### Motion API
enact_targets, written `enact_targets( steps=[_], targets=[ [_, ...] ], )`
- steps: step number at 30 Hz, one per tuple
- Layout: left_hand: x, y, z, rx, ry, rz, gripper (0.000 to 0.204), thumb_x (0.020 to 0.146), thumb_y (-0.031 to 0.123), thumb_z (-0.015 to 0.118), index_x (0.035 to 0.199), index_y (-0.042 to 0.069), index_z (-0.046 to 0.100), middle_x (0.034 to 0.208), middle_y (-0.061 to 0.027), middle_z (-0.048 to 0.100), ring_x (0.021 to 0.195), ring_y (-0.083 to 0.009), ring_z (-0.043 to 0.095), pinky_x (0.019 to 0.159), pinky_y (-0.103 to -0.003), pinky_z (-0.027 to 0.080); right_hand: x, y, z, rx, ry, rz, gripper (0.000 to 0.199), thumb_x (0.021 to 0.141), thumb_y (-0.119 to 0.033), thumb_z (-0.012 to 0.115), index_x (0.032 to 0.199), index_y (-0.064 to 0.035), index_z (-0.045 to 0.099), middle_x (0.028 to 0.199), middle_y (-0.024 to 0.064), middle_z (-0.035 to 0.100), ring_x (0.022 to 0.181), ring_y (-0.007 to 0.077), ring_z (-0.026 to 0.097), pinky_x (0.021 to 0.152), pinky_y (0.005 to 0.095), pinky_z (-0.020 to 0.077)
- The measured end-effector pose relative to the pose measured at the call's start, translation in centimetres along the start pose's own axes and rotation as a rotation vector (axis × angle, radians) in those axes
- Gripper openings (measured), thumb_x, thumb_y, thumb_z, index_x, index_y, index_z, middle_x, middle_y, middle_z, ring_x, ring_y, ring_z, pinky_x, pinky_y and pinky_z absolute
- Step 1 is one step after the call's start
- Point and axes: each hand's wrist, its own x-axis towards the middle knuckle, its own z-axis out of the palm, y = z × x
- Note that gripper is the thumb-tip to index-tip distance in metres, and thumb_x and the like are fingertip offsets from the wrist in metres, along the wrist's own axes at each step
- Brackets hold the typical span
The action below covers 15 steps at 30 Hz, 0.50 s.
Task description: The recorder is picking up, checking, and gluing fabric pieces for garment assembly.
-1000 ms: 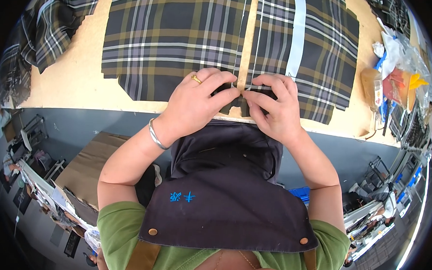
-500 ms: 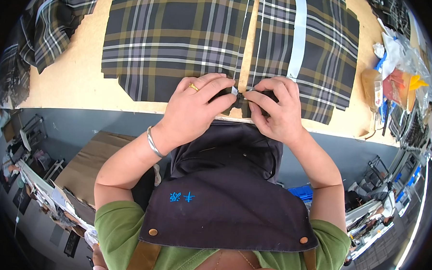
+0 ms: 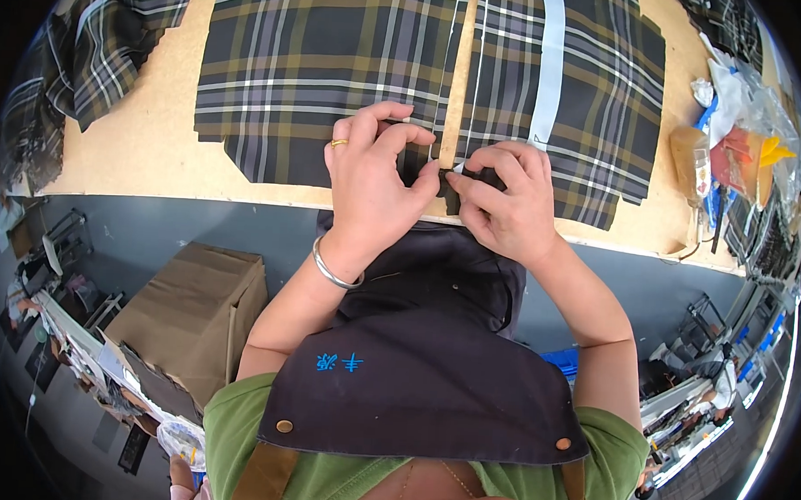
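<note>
Plaid fabric pieces [image 3: 319,77] in dark green, brown and white lie flat on a pale wooden table [image 3: 146,149]. My left hand [image 3: 373,173], with a gold ring and a silver bangle, pinches the near edge of the plaid fabric beside a narrow gap showing bare table. My right hand [image 3: 505,201] pinches the same spot from the right, fingertips touching a small dark piece of fabric. A light blue strip [image 3: 549,69] runs down the right plaid piece. My dark apron hangs below the hands.
More plaid pieces [image 3: 78,66] are heaped at the table's left end. Plastic bags and colourful packets [image 3: 745,131] crowd the right end. A cardboard box [image 3: 192,317] stands on the floor at my left. Racks and benches line the floor's edges.
Both hands have drawn closer together at the fabric's near edge, and the fingers have curled tighter over the seam. The fabric pieces have not shifted.
</note>
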Motion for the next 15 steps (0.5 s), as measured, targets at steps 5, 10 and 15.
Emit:
enact_targets(
  steps=[5,10,15],
  targets=[
    [0.30,0.01,-0.32,-0.048,-0.044,-0.008,0.024,0.060,0.013,0.073,0.083,0.011,0.064,0.107,-0.0003,0.050,0.093,-0.0201,0.044,0.084,-0.034,0.031,-0.05,-0.05,0.02,0.007,0.012,0.011,0.023,0.057,-0.011,0.064,0.079,-0.0192,0.064,0.087,-0.0027,0.051,0.087,0.0193,0.049,0.072,0.0345,0.0356],
    [0.14,0.03,-0.20,0.000,-0.032,-0.019,0.025,0.061,0.013,0.073,0.084,0.011,0.064,0.107,-0.0004,0.050,0.094,-0.0202,0.044,0.085,-0.034,0.031,0.08,-0.17,-0.17,0.011,0.001,0.013,0.023,0.057,-0.011,0.064,0.079,-0.0188,0.064,0.087,-0.0028,0.051,0.087,0.0193,0.049,0.072,0.0345,0.0359],
    [0.27,-0.16,-0.51,-0.060,-0.070,-0.004,0.022,0.061,0.012,0.071,0.082,0.013,0.064,0.107,0.0000,0.050,0.096,-0.0223,0.043,0.083,-0.036,0.031,-0.18,-0.04,-0.01,0.029,-0.008,0.025,0.024,0.058,-0.010,0.063,0.080,-0.0180,0.064,0.087,-0.0025,0.051,0.087,0.0195,0.049,0.073,0.0345,0.0362]
  ],
)
